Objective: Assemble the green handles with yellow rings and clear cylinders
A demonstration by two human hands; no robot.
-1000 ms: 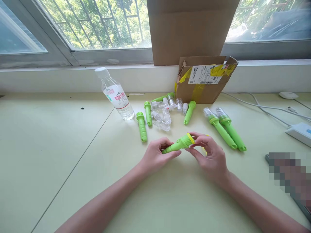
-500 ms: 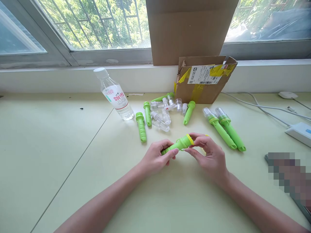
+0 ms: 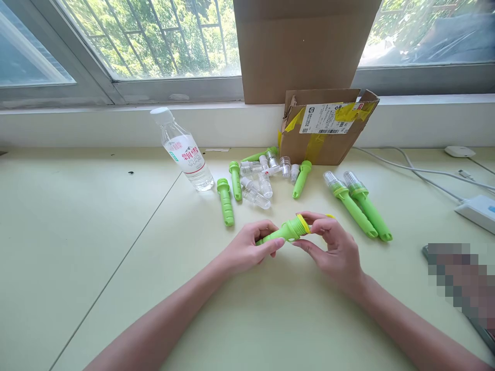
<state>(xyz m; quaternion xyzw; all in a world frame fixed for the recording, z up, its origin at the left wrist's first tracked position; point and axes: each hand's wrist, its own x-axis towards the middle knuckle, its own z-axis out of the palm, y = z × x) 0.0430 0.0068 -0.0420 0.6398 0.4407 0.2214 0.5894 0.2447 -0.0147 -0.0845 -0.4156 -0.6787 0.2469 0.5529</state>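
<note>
My left hand (image 3: pixel 253 246) is wrapped round the lower part of a green ribbed handle (image 3: pixel 288 230), which tilts up to the right. A yellow ring (image 3: pixel 303 223) sits at the handle's wide threaded end. The fingertips of my right hand (image 3: pixel 333 248) are at that end, thumb below and fingers above, touching the ring. Another bit of yellow shows behind my right fingers, mostly hidden. Beyond my hands lie several clear plastic caps (image 3: pixel 257 197) and loose green handles (image 3: pixel 225 202). To the right, two green handles with clear caps (image 3: pixel 361 206) lie side by side.
A water bottle (image 3: pixel 188 157) leans at the back left. An open cardboard box (image 3: pixel 320 147) stands near the window, with a taller cardboard sheet (image 3: pixel 301 51) behind it. White cables (image 3: pixel 421 170), a white device (image 3: pixel 477 212) and a blurred dark object (image 3: pixel 460 288) are at the right.
My right thumb has shifted slightly on the threaded end, and more of the green collar below the ring shows. My left hand keeps its hold; the other objects have not moved.
</note>
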